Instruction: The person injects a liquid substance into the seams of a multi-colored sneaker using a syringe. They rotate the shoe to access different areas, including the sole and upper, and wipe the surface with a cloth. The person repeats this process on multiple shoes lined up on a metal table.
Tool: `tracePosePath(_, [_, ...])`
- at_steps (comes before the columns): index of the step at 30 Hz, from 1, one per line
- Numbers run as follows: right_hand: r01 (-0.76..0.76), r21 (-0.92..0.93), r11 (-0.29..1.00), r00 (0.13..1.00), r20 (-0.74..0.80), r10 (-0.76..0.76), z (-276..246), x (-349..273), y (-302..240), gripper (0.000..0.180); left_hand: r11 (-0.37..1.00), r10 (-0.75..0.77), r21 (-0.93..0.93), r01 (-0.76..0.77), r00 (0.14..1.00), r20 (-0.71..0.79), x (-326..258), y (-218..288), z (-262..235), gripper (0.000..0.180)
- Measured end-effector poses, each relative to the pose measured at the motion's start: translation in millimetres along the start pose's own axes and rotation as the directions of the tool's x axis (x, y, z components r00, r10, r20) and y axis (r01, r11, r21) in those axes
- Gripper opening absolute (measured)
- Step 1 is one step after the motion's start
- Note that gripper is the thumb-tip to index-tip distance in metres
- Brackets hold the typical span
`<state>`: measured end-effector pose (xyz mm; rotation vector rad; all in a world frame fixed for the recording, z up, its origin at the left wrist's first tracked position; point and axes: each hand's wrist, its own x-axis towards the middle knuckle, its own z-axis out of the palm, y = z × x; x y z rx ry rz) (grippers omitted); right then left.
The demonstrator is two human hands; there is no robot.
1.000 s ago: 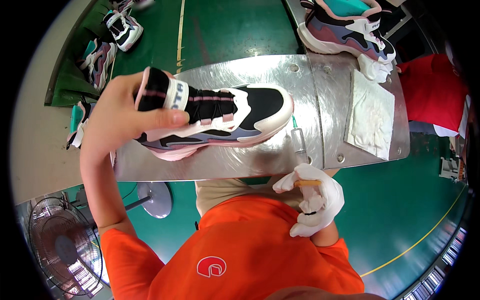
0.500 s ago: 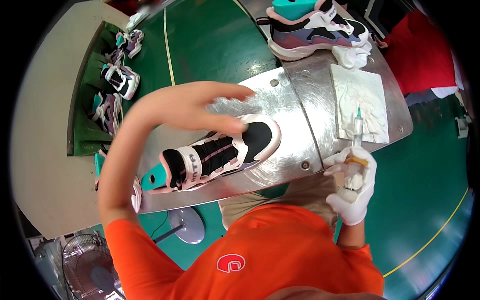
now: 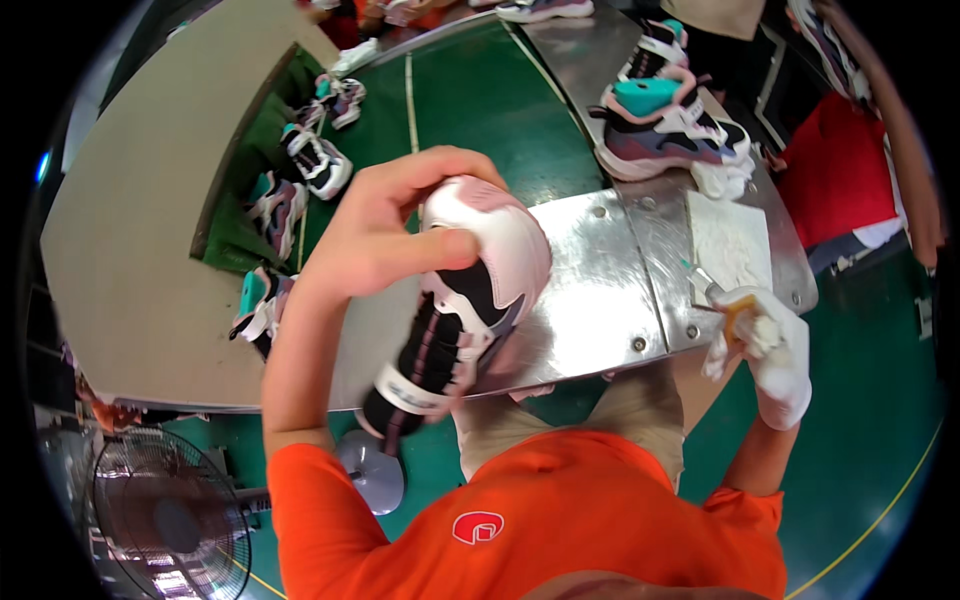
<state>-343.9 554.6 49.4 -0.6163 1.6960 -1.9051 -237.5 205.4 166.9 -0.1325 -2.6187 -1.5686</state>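
My bare left hand [image 3: 375, 235] grips a pink, white and black sneaker [image 3: 510, 260] by its toe, thumb on the upper. The shoe is tilted above the metal plate [image 3: 590, 270], its heel toward me and past the plate's near edge. At the right, my right hand [image 3: 785, 360] in a white glove is closed round a clear syringe [image 3: 714, 288] with a green tip. Orange material [image 3: 738, 318] and a whitish wad show within that grip. The syringe tip points away from me, beside a white cloth pad [image 3: 725, 235].
A green conveyor [image 3: 480, 110] runs beyond the plate. Sneakers line a green rack [image 3: 215, 225] at the left. Another sneaker [image 3: 670, 130] with a teal insert stands at the far right, near a person's arm [image 3: 905, 140]. A fan [image 3: 175, 510] is at the lower left.
My left hand has taken hold of the sneaker's toe and lifted it off the plate, tilting it. My right hand with the syringe has moved right and slightly nearer me. The view has shifted.
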Motion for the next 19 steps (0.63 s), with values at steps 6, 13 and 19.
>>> tracePosePath(6, [0.177,0.597,0.782,0.846,0.314,-0.431,52,31,-53,0.062,0.971,0.240,0.081,-0.227,0.933,-0.269,-30,-13,19,0.044])
tracePosePath(13, [0.160,0.425,0.891,0.864,0.376,-0.334,79,52,-71,0.073,0.980,0.198,0.026,-0.197,0.952,-0.235,-22,-19,20,0.054])
tracePosePath(19, [0.127,0.465,0.876,0.823,0.444,-0.355,110,0,-69,0.076,0.972,0.234,0.078,-0.222,0.946,-0.225,-22,-11,21,0.054])
